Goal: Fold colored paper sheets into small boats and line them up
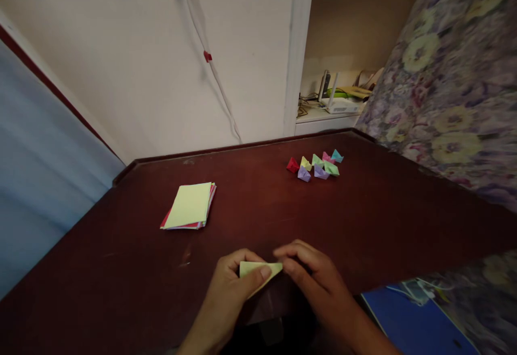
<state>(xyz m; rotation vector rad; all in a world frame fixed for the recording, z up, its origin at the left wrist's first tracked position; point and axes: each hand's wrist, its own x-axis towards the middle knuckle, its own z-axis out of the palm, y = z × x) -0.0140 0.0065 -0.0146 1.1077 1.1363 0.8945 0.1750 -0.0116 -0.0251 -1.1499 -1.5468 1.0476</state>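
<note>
Both hands work a small folded piece of pale yellow-green paper just above the dark red-brown table, near its front edge. My left hand pinches the paper's left part, thumb lying across it. My right hand has its fingertips closed on the paper's right end. A stack of coloured paper sheets, yellow-green on top, lies to the left beyond the hands. Several small folded paper shapes in red, yellow, purple, green, pink and teal sit clustered at the far right.
A white wall with a hanging cable stands behind the table. A floral fabric rises along the right side. A blue flat object lies at the lower right. A shelf with a white router is in the recess behind.
</note>
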